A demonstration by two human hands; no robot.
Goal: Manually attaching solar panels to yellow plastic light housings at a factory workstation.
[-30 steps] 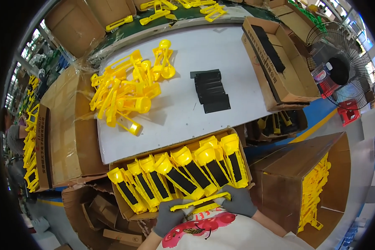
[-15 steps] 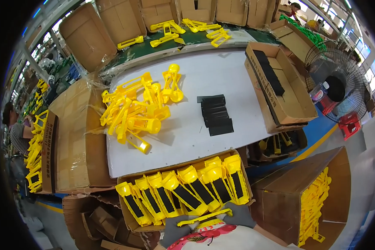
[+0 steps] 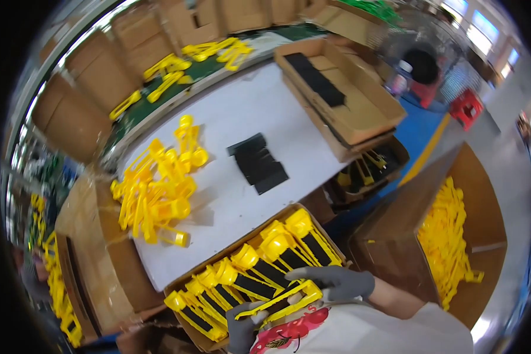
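Observation:
A yellow plastic frame (image 3: 280, 301) is held low in front of my body, tilted up toward its right end. My grey-gloved left hand (image 3: 242, 328) grips its left end. Along its far right side lie the fingers of my gloved right hand (image 3: 339, 283), closed against it, the thumb partly hidden. A dark strip shows near those fingertips. Just beyond is a cardboard box (image 3: 180, 284) with a row of yellow frames (image 3: 251, 277) bearing black pads. On the white table lie a heap of bare yellow frames (image 3: 156, 192) and a stack of black strips (image 3: 258, 165).
A shallow carton (image 3: 366, 121) with black strips stands on the table's right end. A large carton (image 3: 389, 236) of yellow pieces is at right. Beyond are a fan (image 3: 422, 65) and red stool (image 3: 466, 109). Another big carton (image 3: 91, 236) stands left; upright cardboard (image 3: 100, 68) lines the back.
My view has turned to the right, so the table appears shifted left and tilted. The held frame now slants up to the right, and my right hand's fingers have stretched along its far side.

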